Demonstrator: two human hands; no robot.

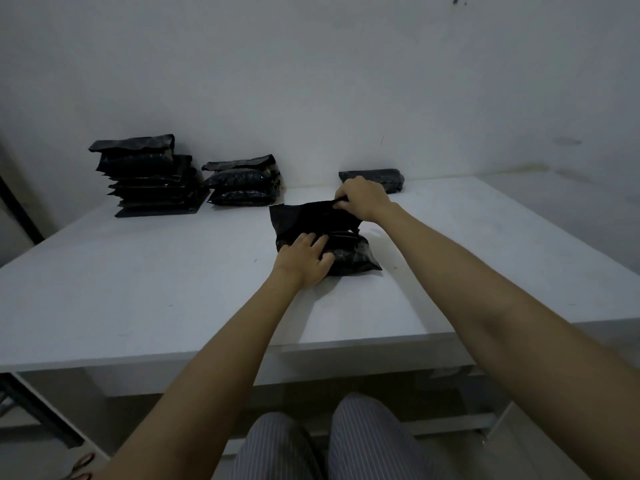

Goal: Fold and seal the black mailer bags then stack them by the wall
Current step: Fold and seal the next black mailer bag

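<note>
— Striped grey cloth nearest of all: the person's trouser legs (311, 445) under the front edge of the white flat-topped table (138, 289). What lies further on?

— Both bare forearms reach over the tabletop to a black glossy plastic mailer bag (349, 252) near the middle. The left hand (304, 259) presses down on its near left part with fingers spread and mostly straight. The right hand (363, 199) pinches the far edge of the bag's flap, raised off the table.

— And beyond the hands?

— Just behind the right hand, a single dark sealed bag (377, 178) lies flat against the pale wall (311, 81). Well to the left, also by the wall, stand a short pile of black sealed bags (242, 183) and, beside it, a taller pile of black bags (149, 174). Nothing lies between the held bag and the piles.
</note>
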